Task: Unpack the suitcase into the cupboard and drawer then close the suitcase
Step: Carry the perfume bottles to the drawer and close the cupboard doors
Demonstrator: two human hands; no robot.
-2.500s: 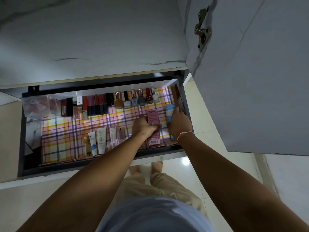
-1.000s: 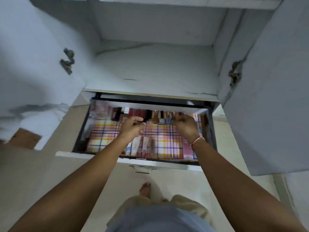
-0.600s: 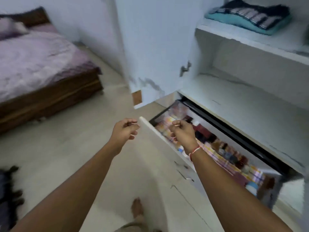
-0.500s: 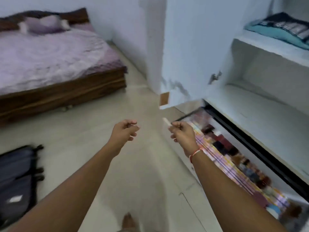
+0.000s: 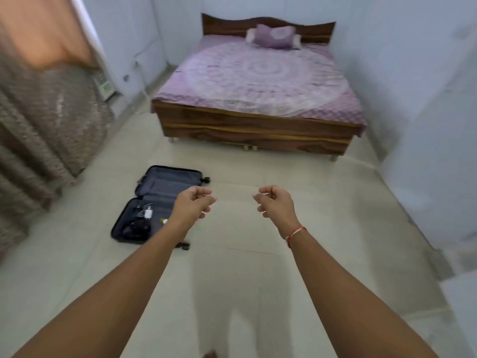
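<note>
Dark suitcase (image 5: 157, 187), mandala-patterned purple bedspread (image 5: 260, 76)

both bare arms stretched out in front, roughly parallel, left hand (image 5: 192, 202) and right hand (image 5: 276, 201) apart at about the same height, fingers loosely curled — nothing in either one, red thread band (image 5: 295, 233) on the right wrist
</note>
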